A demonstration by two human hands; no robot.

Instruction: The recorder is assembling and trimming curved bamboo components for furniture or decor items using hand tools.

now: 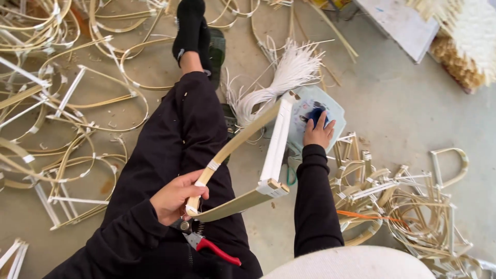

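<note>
The person sits with one leg stretched out over the floor [413,119]. The left hand [175,199] is closed tight around one corner of a bent cane frame [258,155]. The frame is made of a curved tan strip and a flat white bar tied at the ends. The hand grips the low corner, near the lap. From there the frame's long side runs up and to the right, away from the body, toward the other hand.

The right hand [318,132] is out in front, past the far end of the frame. Its fingers curl around a small dark blue thing [315,114] that sits on a pale blue plastic stool [330,106]. I cannot tell what the blue thing is. So both hands are closed, and they are well apart, with the frame between them. The right hand is nearer the frame's top end, just beside the white bar.

Red-handled cutters [209,245] rest on the lap, just under the left hand. A bunch of white strips [281,77] lies beside the stool. More finished cane frames [67,129] are piled on the floor at both sides.
</note>
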